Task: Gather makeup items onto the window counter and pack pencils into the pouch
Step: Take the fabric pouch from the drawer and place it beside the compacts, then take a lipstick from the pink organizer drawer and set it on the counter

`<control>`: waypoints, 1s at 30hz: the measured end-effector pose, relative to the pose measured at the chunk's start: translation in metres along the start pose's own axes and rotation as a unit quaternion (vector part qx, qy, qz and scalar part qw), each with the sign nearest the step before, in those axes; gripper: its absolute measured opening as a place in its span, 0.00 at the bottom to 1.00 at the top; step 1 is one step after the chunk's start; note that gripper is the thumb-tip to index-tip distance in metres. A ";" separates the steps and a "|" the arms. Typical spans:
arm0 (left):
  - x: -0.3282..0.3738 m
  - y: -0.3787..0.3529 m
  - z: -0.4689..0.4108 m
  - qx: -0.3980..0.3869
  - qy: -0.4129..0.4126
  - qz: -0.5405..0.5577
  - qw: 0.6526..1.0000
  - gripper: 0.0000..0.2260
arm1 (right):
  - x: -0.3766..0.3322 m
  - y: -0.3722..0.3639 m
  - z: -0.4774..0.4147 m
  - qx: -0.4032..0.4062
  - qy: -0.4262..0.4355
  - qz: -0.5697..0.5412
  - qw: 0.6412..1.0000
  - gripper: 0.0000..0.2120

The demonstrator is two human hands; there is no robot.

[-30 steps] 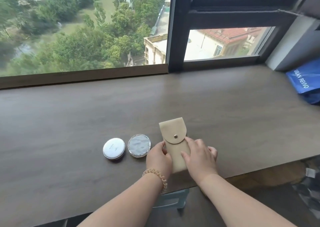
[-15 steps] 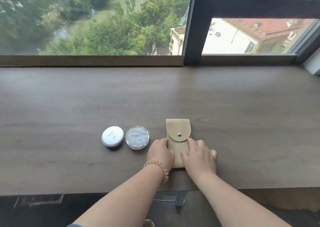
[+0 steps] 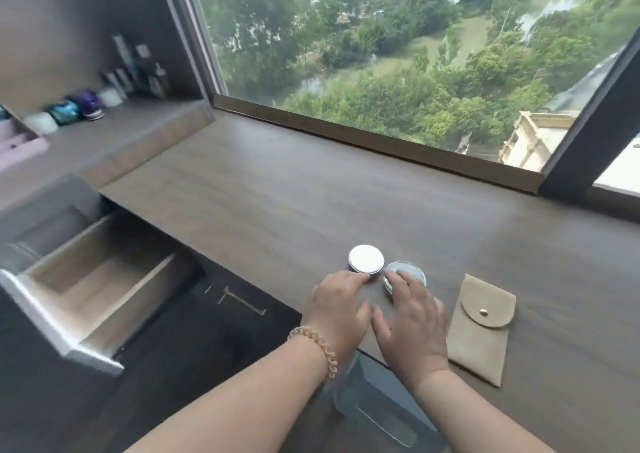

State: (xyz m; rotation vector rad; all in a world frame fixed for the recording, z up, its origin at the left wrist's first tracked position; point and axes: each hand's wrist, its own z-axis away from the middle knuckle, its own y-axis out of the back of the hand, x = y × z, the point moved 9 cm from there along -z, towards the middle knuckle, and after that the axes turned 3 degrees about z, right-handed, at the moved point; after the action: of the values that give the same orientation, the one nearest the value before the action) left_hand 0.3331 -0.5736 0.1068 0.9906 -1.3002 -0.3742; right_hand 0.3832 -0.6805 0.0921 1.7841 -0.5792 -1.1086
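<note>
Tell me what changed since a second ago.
Both hands let go of the pouch and moved left: the left hand touches the white compact, the right hand the silver one. The view swung left too. Pouch and compacts lie as before.

No readable text anywhere I look. White compact (image 3: 366, 258) lid: mark too blurred to read. Pouch (image 3: 482, 328): plain, only metal snap. Bottles on shelf (image 3: 138, 68): labels smeared, illegible.
</note>
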 end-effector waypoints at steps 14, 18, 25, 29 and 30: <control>-0.230 0.281 0.157 0.173 0.174 -0.176 0.953 0.27 | -0.349 -0.098 0.039 -0.091 0.248 -0.016 0.964 0.32; -0.309 0.362 0.205 0.185 0.200 -0.193 0.943 0.27 | -0.455 -0.134 0.061 -0.090 0.254 -0.030 0.963 0.33; -0.394 0.463 0.227 0.220 0.221 -0.199 0.929 0.26 | -0.582 -0.165 0.077 -0.096 0.292 -0.030 0.951 0.32; -0.430 0.486 0.208 0.229 0.225 -0.184 0.929 0.26 | -0.626 -0.183 0.061 -0.096 0.310 -0.024 0.946 0.31; -0.438 0.489 0.202 0.230 0.227 -0.178 0.929 0.27 | -0.634 -0.188 0.055 -0.097 0.314 -0.024 0.944 0.31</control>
State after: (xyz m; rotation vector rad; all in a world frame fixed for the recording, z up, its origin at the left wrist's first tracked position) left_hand -0.1139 -0.0612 0.2033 1.6150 -0.7910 -0.0947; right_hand 0.0155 -0.1377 0.1938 1.8476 -0.0367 -0.5445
